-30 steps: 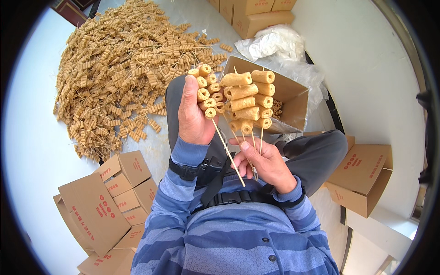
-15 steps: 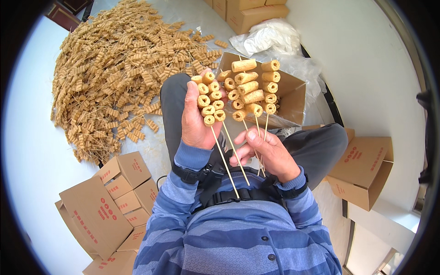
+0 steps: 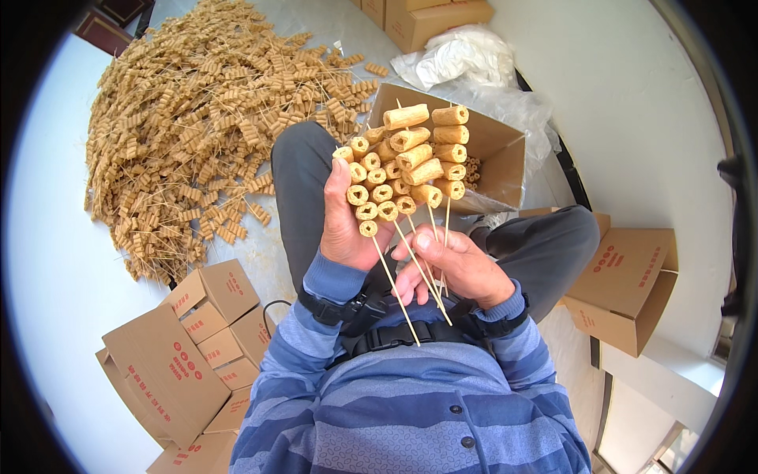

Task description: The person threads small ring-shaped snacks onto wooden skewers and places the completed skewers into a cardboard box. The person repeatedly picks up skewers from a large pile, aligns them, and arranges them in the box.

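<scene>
Light, brittle skewers (image 3: 407,170) of tan rolls — left hand (image 3: 345,229) clasped around the fan, right hand (image 3: 452,265) fingers pinching bare sticks below the rolls — likeliest safe grip.

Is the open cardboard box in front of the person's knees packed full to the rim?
No: the open box shows mostly bare inner walls, with only a few tan rolls low inside.

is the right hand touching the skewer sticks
Touching. The head view shows the right hand with its thumb and fingers closed around the bare wooden skewer sticks below the threaded beige rolls.
</scene>
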`<state>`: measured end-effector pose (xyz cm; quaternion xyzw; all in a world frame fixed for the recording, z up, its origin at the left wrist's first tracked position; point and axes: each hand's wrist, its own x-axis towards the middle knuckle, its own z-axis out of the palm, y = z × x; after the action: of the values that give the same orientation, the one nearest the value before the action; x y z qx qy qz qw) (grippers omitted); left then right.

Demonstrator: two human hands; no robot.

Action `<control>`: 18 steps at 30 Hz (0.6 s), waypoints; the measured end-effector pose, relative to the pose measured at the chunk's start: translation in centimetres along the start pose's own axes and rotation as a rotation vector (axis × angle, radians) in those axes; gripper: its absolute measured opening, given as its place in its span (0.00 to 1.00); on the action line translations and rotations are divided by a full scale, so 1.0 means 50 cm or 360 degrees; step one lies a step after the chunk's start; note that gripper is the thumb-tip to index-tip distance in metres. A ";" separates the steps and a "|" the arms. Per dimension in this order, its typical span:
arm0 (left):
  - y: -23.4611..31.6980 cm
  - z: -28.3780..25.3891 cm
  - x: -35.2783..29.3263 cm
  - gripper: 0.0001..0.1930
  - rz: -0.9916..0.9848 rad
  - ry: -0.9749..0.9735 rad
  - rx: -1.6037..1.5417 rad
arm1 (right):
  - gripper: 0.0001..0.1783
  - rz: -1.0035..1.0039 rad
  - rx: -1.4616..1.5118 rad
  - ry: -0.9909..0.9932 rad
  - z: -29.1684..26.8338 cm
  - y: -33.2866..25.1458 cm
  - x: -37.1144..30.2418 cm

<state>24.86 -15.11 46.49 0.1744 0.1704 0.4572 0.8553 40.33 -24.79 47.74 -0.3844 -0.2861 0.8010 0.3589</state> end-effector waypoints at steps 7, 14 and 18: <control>0.022 -0.048 0.025 0.31 0.0047 0.0001 -0.0013 | 0.23 -0.0241 -0.0413 0.0680 -0.009 -0.007 0.001; 0.015 -0.058 0.028 0.30 0.0117 0.0023 0.0064 | 0.21 -0.0272 -0.0512 0.0777 -0.014 -0.013 -0.011; 0.008 -0.045 0.026 0.31 0.0236 0.0010 0.0084 | 0.21 -0.0263 -0.0614 0.0774 -0.004 -0.008 -0.003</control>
<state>24.23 -13.47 44.50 0.2075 0.1716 0.5151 0.8137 40.69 -24.67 48.00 -0.6009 -0.3687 0.5849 0.4012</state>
